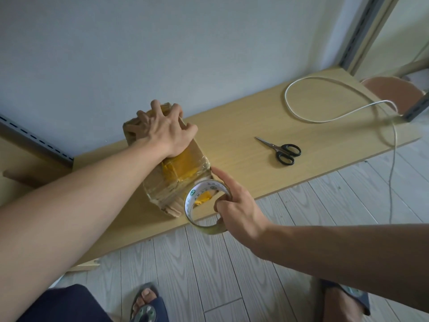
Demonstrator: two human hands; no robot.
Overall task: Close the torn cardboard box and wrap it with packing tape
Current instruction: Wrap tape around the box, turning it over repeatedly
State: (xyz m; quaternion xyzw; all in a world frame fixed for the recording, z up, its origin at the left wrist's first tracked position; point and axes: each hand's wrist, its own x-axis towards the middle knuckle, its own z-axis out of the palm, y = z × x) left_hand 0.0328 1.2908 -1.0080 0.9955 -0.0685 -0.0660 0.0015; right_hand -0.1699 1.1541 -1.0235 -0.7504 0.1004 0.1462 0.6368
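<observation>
Two hands: both occupied, one on the box, one on the tape.
Cardboard box: lies on the wooden board, long axis running away from the person; the near end is glossy with clear tape over yellow tape, its bottom edge ragged.
Left hand: on the box's far top, fingers splayed and bent over the edges, thumb down the right side, clamping it to the board (hand and forearm hide most of the far top).
Right hand: fingers hooked through the packing tape roll, closed on it; index finger straight, its tip at the box's near right corner.
Roll position: against the near right end of the box, covering that corner; yellow shows through the ring.
Scissors: black-handled, blades together, flat on the board, well right of the box.
White cable: looped on the board's far right.
Metal rail: slotted, along the wall at left.
Floor: pale planks; two slippered feet at the bottom edge.
</observation>
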